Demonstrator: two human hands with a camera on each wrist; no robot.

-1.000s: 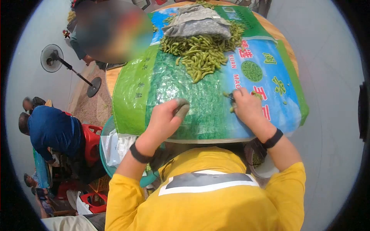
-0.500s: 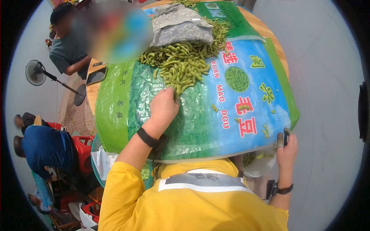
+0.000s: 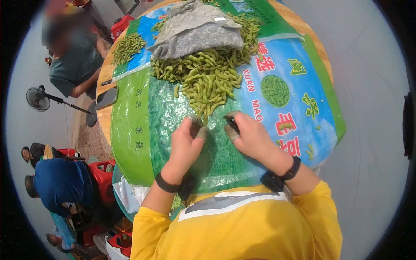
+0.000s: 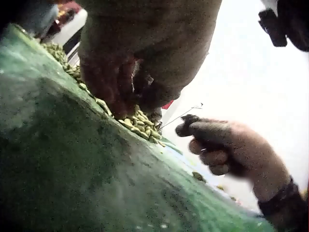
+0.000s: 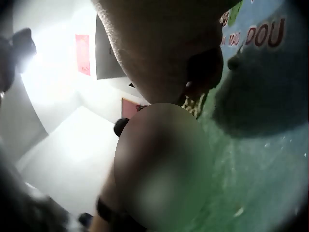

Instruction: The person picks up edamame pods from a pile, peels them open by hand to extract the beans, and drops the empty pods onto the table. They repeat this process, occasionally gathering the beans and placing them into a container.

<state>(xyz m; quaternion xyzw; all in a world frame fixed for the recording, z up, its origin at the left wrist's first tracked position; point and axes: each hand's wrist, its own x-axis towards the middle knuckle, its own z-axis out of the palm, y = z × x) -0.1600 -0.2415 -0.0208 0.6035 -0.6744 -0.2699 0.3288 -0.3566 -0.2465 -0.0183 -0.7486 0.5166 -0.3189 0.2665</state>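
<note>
My left hand (image 3: 184,145) is at the front tip of a heap of green edamame pods (image 3: 210,84), and its thumb and fingers pinch an edamame pod (image 3: 205,119). Greyish coverings show on its fingertips. Close by on the right, my right hand (image 3: 253,138) grips a small black tool (image 3: 232,125) between thumb and fingers; its kind is too small to tell. In the left wrist view the right hand (image 4: 236,150) holds that dark tool up, apart from the left hand (image 4: 130,72). A blur covers much of the right wrist view.
A printed green and blue sack (image 3: 320,82) covers the round wooden table (image 3: 106,123). A grey cloth (image 3: 197,32) lies on the heap. A smaller pod pile (image 3: 129,48), a phone (image 3: 107,98) and a seated person (image 3: 71,65) are at left. Stray pods (image 3: 310,151) lie at right.
The right hand has come from the sack's right front edge to beside the left hand, still with the black tool. The left hand, earlier reaching into the heap, has drawn back slightly.
</note>
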